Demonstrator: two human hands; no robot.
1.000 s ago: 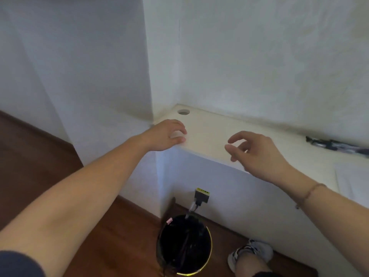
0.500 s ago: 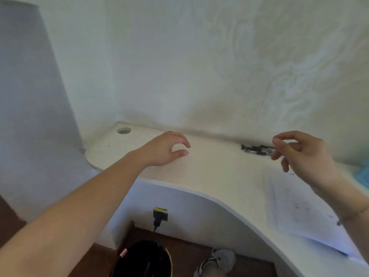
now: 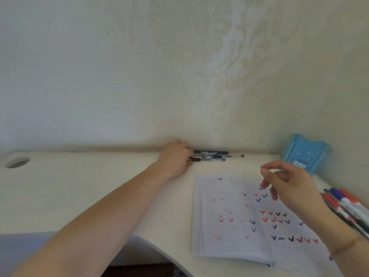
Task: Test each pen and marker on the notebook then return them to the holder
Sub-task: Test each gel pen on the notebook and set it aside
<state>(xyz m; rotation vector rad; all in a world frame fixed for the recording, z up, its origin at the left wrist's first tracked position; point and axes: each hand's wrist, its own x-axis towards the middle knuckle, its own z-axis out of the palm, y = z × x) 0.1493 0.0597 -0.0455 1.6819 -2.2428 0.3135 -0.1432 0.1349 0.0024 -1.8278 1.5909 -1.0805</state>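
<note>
Against the wall lies a small pile of pens [image 3: 211, 155]. My left hand [image 3: 175, 156] reaches across the white desk to the pile's left end, its fingers curled down over the tip of a dark pen [image 3: 196, 159] that still lies flat. An open notebook [image 3: 245, 218] covered in red, blue and black tick marks sits in front of me. Above its top right part hovers my right hand [image 3: 285, 180], fingers loosely curled and apart, holding nothing. The blue holder [image 3: 305, 153] leans against the wall at the back right.
Several red, blue and black markers [image 3: 343, 206] lie on the desk at the far right, beside my right forearm. A round cable hole [image 3: 17, 162] is at the desk's far left. The desk's [image 3: 79, 192] curved front edge runs below my left forearm.
My view has swung right, from the desk's left corner to the notebook. My left hand has moved right to the pen pile. My right hand now hovers over the notebook.
</note>
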